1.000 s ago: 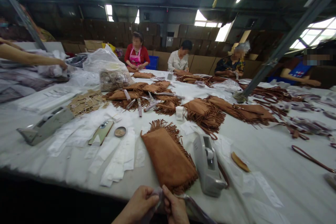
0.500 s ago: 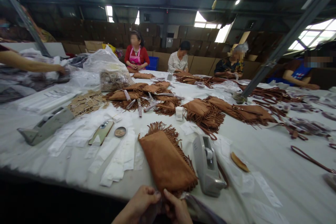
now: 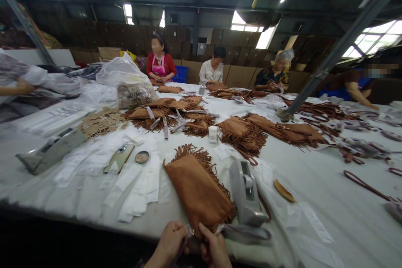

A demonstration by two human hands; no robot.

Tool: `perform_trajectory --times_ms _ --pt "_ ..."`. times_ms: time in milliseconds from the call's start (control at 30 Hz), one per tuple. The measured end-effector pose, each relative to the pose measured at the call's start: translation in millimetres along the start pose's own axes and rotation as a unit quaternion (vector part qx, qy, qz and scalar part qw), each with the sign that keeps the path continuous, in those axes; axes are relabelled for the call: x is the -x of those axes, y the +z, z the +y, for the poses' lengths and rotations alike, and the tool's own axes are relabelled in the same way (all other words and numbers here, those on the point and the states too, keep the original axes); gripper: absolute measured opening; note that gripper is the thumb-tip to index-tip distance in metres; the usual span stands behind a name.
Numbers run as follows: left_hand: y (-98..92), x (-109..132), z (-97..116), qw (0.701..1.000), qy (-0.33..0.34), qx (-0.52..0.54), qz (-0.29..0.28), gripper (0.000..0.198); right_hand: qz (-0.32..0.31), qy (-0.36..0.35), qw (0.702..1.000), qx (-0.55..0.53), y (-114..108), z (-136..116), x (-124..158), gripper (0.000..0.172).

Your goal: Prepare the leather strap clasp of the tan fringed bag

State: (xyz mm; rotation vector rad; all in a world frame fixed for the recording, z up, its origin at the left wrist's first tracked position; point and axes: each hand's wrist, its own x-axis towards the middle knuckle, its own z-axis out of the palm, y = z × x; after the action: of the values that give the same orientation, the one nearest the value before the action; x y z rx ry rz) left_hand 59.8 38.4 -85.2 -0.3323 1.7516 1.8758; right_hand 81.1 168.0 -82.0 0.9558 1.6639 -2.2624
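Note:
A brown fringed pouch [image 3: 196,188] lies on the table with its near corner at my hands. My left hand [image 3: 171,240] is closed on a thin clear plastic wrapping at that corner. Thumb and fingers of my right hand [image 3: 213,245] pinch the pouch's corner. A strap in clear wrapping [image 3: 246,233] extends to the right from beside my right hand. Just right of the pouch stands a grey tape dispenser [image 3: 246,194]. White paper strips [image 3: 138,197] are spread to the left of the pouch.
Left are a second tape dispenser [image 3: 52,148], a phone [image 3: 119,158] and a round tin [image 3: 142,157]. More fringed pouches [image 3: 240,132] lie across the middle. A metal post [image 3: 333,50] rises at the right. People sit across the table; a person's hand [image 3: 23,87] is far left.
The wrapped strap by my right hand now lies flatter, stretched rightward. My hands stay at the pouch's corner. The person at far left has moved some wrapped items.

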Motion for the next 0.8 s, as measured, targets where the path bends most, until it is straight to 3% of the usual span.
perform_trajectory --times_ms 133,267,333,433,567,667,800 --pt "4.2 0 -7 0.999 0.024 -0.011 0.023 0.046 -0.005 0.027 0.999 0.028 -4 7 2 0.057" --pt "3.5 3 -7 0.999 0.034 0.000 0.030 0.053 -0.122 0.134 0.983 0.012 -3 25 8 0.065" --pt "0.3 4 -6 0.999 0.037 0.007 0.027 0.055 -0.156 0.133 0.979 0.007 1 34 9 0.063" --pt "-7.9 4 -7 0.998 0.042 0.034 -0.012 0.055 -0.128 0.091 0.988 -0.012 10 40 7 0.060" --pt "-19.5 2 -12 0.993 0.049 0.079 -0.069 0.043 -0.085 0.090 0.992 -0.039 20 36 3 0.060" --pt "-22.4 1 -13 0.991 0.058 0.094 -0.070 0.040 -0.103 0.070 0.992 -0.026 22 28 5 0.055" --pt "-17.4 5 -7 0.995 0.085 0.039 -0.045 0.040 -0.101 0.045 0.994 0.018 25 15 12 0.049"
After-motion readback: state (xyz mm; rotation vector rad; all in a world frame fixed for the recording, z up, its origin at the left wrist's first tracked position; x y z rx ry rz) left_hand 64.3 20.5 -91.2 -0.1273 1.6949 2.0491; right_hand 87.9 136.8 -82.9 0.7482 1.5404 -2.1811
